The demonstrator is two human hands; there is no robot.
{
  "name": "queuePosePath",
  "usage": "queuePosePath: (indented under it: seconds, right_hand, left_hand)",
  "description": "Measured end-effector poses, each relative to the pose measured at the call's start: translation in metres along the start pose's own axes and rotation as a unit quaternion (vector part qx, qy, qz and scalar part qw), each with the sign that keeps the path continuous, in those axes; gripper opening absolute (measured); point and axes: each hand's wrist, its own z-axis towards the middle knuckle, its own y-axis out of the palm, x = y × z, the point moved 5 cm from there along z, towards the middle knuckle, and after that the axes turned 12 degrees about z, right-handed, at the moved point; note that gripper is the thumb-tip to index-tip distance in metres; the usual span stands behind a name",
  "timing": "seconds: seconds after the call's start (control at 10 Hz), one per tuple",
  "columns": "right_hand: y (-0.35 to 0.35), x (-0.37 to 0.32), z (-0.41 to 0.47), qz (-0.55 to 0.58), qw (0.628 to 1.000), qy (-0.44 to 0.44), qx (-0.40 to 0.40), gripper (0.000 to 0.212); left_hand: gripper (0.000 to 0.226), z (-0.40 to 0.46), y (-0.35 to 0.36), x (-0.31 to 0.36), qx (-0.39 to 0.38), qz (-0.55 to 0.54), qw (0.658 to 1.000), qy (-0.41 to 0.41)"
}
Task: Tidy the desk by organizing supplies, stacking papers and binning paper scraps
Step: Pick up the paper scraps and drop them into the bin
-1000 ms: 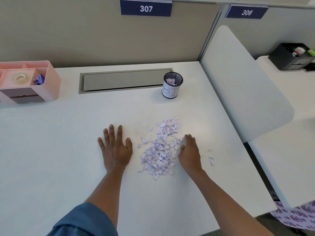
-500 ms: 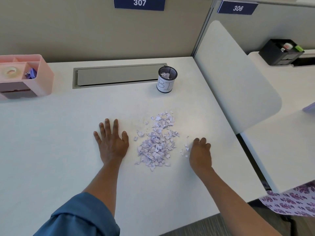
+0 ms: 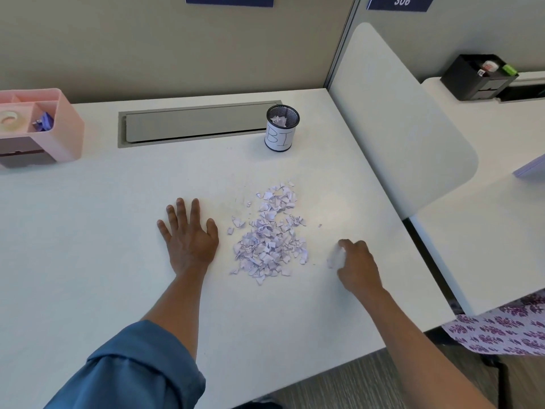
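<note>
- I am looking down at a white desk [image 3: 88, 261] from above, with both my bare forearms reaching forward onto it.
- My left hand [image 3: 188, 234] lies flat on the desk, palm down, fingers straight and spread, holding nothing.
- Just to the right of that hand sits a loose pile of small pale purple paper scraps [image 3: 269, 240], spread over the middle of the desk.
- My right hand [image 3: 358, 265] is on the far right side of the pile, apart from it, knuckles up with the fingers curled under.
- A blurred whitish patch [image 3: 336, 258] shows at the fingertips of my right hand; I cannot tell whether the hand grips it.
- One tiny stray scrap [image 3: 320, 225] lies alone between the pile and the desk's right edge.
- Beyond the pile, near the back of the desk, stands a black mesh cup [image 3: 282, 128] with a white label lettered "BI"; a few scraps lie inside it.
- Left of the cup, a grey cable flap [image 3: 194, 124] is set into the desk.
- At the back left corner stands a pink organiser [image 3: 63, 125] holding a roll of clear tape [image 3: 8, 121].
</note>
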Motion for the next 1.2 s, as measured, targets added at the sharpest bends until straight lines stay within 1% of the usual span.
queuePosePath:
  seconds: [0.1, 0.2, 0.3, 0.4, 0.5, 0.6, 0.7, 0.8, 0.9, 1.0, 1.1, 1.2]
  right_hand:
    - [0.017, -0.014, -0.012, 0.027, 0.999, -0.038, 0.012, 0.032]
    - [0.032, -0.039, -0.011, 0.072, 0.993, -0.092, 0.006, 0.028]
    - [0.027, -0.055, 0.000, 0.203, 0.972, -0.104, 0.056, 0.032]
    - [0.013, -0.039, 0.016, 0.176, 0.976, -0.063, 0.113, 0.041]
    - [0.011, -0.023, 0.032, 0.053, 0.993, -0.003, 0.106, 0.041]
    - [0.023, -0.039, 0.034, 0.045, 0.994, -0.039, 0.089, 0.043]
    - [0.042, -0.071, 0.034, 0.120, 0.983, -0.132, 0.048, 0.044]
    - [0.038, -0.073, 0.038, 0.191, 0.969, -0.130, 0.084, 0.041]
    - [0.022, -0.054, 0.046, 0.174, 0.968, -0.099, 0.148, 0.041]
    - [0.022, -0.046, 0.052, 0.118, 0.979, -0.117, 0.118, 0.047]
    - [0.027, -0.044, 0.063, 0.074, 0.982, -0.162, 0.056, 0.055]
    - [0.029, -0.043, 0.071, 0.065, 0.980, -0.186, 0.033, 0.056]
  left_hand:
    - [0.063, 0.000, 0.001, -0.001, -0.003, 0.001, 1.000, -0.001]
    - [0.063, -0.001, 0.001, -0.001, -0.003, 0.001, 1.000, 0.000]
    - [0.063, 0.000, 0.001, 0.000, -0.003, -0.002, 1.000, 0.000]
    - [0.063, 0.000, 0.000, 0.001, -0.002, -0.003, 1.000, 0.000]
    - [0.063, 0.000, 0.000, 0.000, 0.001, -0.004, 1.000, -0.002]
    - [0.063, -0.001, 0.000, -0.001, -0.001, -0.007, 1.000, -0.001]
    - [0.063, 0.000, -0.001, 0.000, -0.007, -0.006, 1.000, -0.003]
    - [0.064, 0.000, -0.002, 0.002, -0.013, -0.006, 1.000, -0.001]
    - [0.064, -0.001, -0.004, 0.002, -0.021, -0.003, 1.000, 0.001]
    - [0.064, -0.001, -0.005, 0.001, -0.026, -0.004, 1.000, 0.002]
    - [0.064, -0.001, -0.004, 0.001, -0.029, -0.006, 1.000, 0.009]
    - [0.064, 0.000, -0.004, 0.001, -0.028, -0.005, 1.000, 0.009]
